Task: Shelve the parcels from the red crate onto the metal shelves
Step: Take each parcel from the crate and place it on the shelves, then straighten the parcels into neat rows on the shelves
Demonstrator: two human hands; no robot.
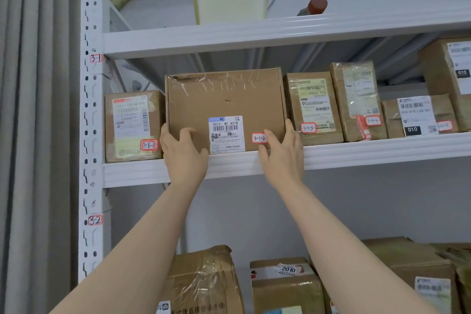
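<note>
Seating the 3-1-2 cardboard parcel (224, 99) upright on the metal shelf (382, 153) between them, left grip (183, 153) and right grip (281, 153) each clasp a lower corner. With parcel 3-1-1 (132, 125) beyond the left and parcel 3-1-3 (313, 107) beyond the right, shelving seems well underway; red crate unseen.
</note>
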